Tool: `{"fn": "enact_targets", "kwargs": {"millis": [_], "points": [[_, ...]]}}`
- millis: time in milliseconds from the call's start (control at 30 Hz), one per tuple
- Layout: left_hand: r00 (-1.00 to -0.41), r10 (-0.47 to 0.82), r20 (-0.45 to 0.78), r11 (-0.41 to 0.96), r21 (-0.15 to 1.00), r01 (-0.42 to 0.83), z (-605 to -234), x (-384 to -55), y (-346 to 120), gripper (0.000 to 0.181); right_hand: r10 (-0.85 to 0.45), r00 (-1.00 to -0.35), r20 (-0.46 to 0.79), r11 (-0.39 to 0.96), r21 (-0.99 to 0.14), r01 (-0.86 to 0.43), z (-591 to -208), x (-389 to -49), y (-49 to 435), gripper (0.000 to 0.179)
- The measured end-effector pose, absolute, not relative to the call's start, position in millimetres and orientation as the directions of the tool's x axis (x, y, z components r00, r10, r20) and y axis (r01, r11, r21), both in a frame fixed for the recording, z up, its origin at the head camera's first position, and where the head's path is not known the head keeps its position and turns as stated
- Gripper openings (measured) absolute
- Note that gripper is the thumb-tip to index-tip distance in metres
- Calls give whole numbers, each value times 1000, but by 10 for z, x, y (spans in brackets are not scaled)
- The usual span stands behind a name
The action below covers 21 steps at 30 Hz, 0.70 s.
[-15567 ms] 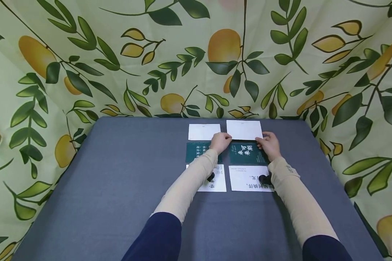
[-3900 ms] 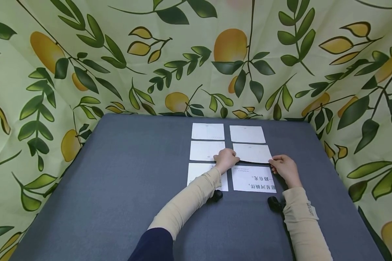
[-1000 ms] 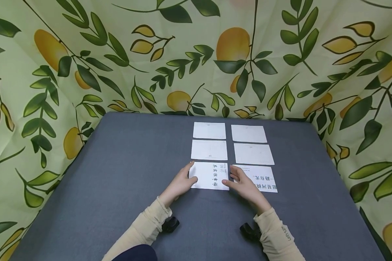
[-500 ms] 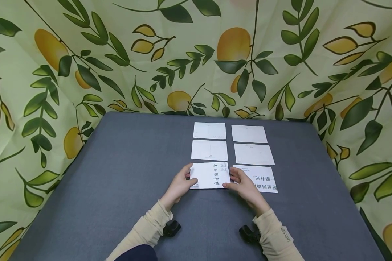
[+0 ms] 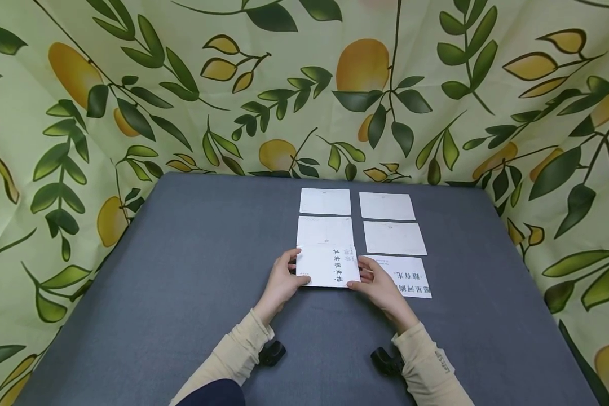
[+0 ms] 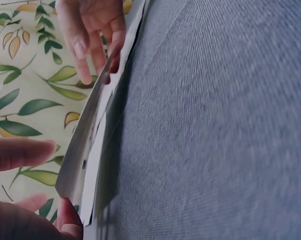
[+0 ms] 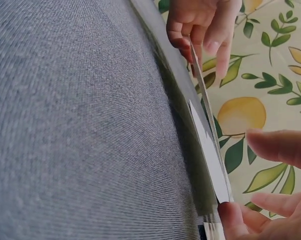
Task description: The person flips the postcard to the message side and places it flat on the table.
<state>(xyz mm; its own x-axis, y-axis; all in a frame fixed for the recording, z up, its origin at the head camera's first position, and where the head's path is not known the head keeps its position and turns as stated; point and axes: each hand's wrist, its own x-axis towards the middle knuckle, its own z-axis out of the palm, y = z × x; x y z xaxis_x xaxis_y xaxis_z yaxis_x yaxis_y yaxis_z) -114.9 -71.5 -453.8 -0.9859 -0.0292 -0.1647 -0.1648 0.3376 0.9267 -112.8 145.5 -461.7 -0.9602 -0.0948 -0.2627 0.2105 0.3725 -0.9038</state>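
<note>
A white postcard [image 5: 317, 268] printed with a column of dark characters is raised off the table between both hands. My left hand [image 5: 280, 281] holds its left edge, index finger at the far corner and thumb at the near one. At the right edge my right hand [image 5: 379, 285] holds it the same way. In the left wrist view the tilted postcard [image 6: 80, 145] has fingertips under its edge. Right of it, another printed postcard [image 5: 411, 276] lies flat, partly covered by the right hand.
Two mostly blank white postcards [image 5: 325, 230] [image 5: 395, 238] lie in the middle row, and two more [image 5: 325, 201] [image 5: 387, 207] in the far row. A grey-blue cloth covers the table [image 5: 208, 254]. Behind hangs a curtain [image 5: 304, 51] patterned with leaves and fruit.
Earlier the middle row showed green faces; now it shows white ones. The hands came to the near left postcard, took its sides and raised it, so it now overlaps the card behind.
</note>
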Motion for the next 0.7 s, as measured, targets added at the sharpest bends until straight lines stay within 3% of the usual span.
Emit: {"fn": "enact_targets", "kwargs": {"millis": [300, 700], "points": [[-994, -63, -89, 340, 935, -105, -4575, -1155, -668, 65, -50, -984, -174, 393, -909, 140, -4595, -1167, 1435, 68], [-985, -173, -19, 238, 969, -61, -4564, -1242, -702, 47, 30, -997, -69, 492, -867, 75, -4483, -1228, 1423, 60]]}}
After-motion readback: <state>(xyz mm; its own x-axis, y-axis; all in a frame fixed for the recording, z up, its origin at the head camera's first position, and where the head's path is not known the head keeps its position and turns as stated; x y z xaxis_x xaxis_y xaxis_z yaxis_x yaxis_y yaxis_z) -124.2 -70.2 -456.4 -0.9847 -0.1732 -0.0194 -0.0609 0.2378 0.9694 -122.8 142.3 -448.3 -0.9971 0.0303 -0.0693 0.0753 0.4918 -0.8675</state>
